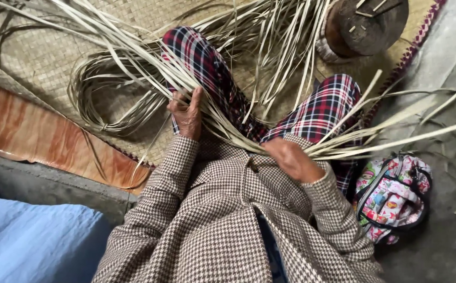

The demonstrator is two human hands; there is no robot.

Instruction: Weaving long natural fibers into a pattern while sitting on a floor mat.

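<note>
The left hand [187, 114] was closed around a bundle of long, flat, pale reed strips [149, 68], gripping them where they crossed the person's lap, while the right hand [292, 160] pinched the same strips lower down, near the waist, fingers curled over them. From the right hand the strips fanned out stiffly to the right; beyond the left hand they swept up and away, and some looped into a loose coil on the woven mat [39, 57]. The mat was a flat, tan plaited weave with a dark red stitched border. A floral fabric bag [393, 196] with black trim lay on the grey concrete floor [448, 241] beside the right elbow; it seemed partly open, though its contents could not be made out. A round, dark wooden block [367, 23] stood on the mat's far edge.
</note>
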